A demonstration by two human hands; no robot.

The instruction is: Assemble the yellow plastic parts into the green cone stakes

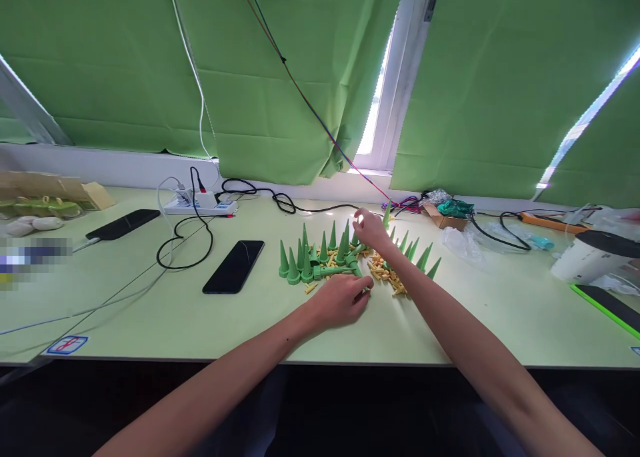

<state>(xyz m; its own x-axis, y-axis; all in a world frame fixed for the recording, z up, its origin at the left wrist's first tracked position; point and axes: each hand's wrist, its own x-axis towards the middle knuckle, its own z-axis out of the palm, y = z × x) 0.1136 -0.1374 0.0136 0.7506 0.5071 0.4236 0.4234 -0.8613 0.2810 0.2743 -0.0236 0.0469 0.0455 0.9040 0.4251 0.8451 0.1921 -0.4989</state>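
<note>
Green cone-shaped spikes with ribbed bases [293,270] stand close together on the table, and a few lie on their sides. Small tan pegs [387,274] are scattered among them and in a pile at the right. My left hand [345,300] rests on the table in front of the spikes, fingers curled; a green piece lies right by its fingertips, and what is inside the fingers is hidden. Above the back of the group, my right hand [371,229] has its fingers drawn together beside a tall spike [387,212]. Glare hides what they pinch. My right forearm covers part of the peg pile.
A black phone [233,267] lies left of the spikes, another phone [123,224] farther left. Cables run from a power strip [200,206] along the back. A small cardboard box [444,216], plastic bags [463,245] and a white cylindrical container [593,257] stand right.
</note>
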